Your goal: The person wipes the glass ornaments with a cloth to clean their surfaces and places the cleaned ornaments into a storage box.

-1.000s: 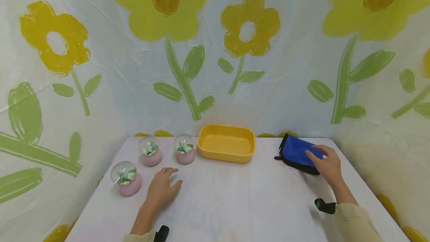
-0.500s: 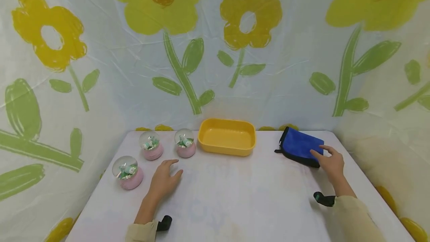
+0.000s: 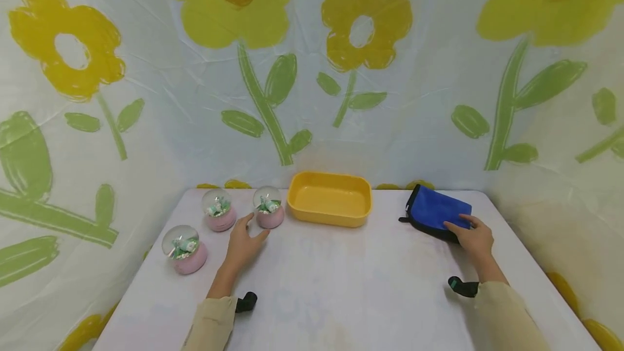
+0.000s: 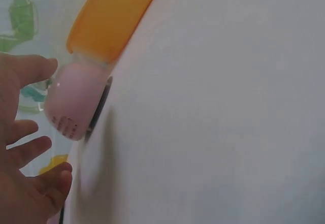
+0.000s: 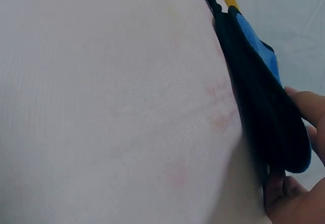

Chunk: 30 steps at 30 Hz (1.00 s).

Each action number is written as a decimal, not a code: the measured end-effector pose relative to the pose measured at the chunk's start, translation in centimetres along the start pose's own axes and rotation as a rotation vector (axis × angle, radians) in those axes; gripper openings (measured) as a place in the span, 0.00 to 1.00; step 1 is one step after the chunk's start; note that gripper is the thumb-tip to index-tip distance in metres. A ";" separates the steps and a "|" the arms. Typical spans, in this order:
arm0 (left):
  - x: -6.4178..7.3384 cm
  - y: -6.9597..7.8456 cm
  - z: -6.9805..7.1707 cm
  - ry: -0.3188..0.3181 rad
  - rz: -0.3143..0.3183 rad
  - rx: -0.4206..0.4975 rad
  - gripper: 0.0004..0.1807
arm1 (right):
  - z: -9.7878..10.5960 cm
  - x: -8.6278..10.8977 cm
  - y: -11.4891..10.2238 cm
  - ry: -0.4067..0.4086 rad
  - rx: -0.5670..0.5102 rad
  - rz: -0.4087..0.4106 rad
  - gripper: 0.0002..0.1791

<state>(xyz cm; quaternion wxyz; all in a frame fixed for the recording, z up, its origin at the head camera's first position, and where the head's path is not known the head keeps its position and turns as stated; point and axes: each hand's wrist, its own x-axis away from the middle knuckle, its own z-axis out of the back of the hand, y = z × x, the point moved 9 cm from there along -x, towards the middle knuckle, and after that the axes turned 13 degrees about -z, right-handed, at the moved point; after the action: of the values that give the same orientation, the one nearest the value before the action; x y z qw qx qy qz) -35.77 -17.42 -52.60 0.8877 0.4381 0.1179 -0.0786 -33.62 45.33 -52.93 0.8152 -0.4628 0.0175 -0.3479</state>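
My left hand (image 3: pixel 245 242) is beside a snow globe (image 3: pixel 268 207) with a pink base and a green and white figure inside. Its thumb and fingers are spread towards the globe; in the left wrist view the pink base (image 4: pixel 78 99) stands just beyond the fingertips. My right hand (image 3: pixel 475 240) is at the right end of a blue zip pouch (image 3: pixel 434 210) with black edging. The right wrist view has the thumb (image 5: pixel 307 104) against the pouch's blue upper side and fingers curled at its lower end, partly hidden behind it.
Two more snow globes stand at the left, one further back (image 3: pixel 218 210) and one nearer (image 3: pixel 185 251). A yellow tray (image 3: pixel 331 199) sits at the back middle of the white table (image 3: pixel 341 286). A flower-printed cloth (image 3: pixel 414 123) hangs behind the table and along both sides.
My left hand has moved forward and slightly right, towards the snow globe beside the tray. My right hand has closed in on the pouch's right end. The head view has tilted slightly down.
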 end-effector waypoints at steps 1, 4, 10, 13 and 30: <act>-0.4 -0.2 -0.1 0.009 0.000 0.023 0.40 | -0.2 -0.1 -0.1 -0.012 -0.016 -0.004 0.43; -1.5 -0.6 -0.6 0.034 -0.018 0.073 0.41 | -0.7 -0.3 -0.6 -0.050 -0.055 0.001 0.43; -3.0 -0.6 -1.9 0.083 -0.055 0.167 0.41 | -0.9 -0.1 -1.1 -0.106 -0.111 0.033 0.42; -3.2 -1.3 -2.5 0.101 -0.027 0.182 0.42 | -1.2 0.4 -1.3 -0.111 -0.140 0.063 0.39; -4.4 -2.0 -2.6 0.124 0.012 0.070 0.47 | -1.3 3.5 -4.9 0.009 -0.514 -0.017 0.33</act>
<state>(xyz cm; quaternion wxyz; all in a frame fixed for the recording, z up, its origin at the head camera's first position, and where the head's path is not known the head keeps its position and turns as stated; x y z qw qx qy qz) -40.81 -16.43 -54.41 0.8633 0.4736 0.1672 -0.0503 -34.06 40.73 -48.89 0.6677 -0.6533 0.1051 -0.3410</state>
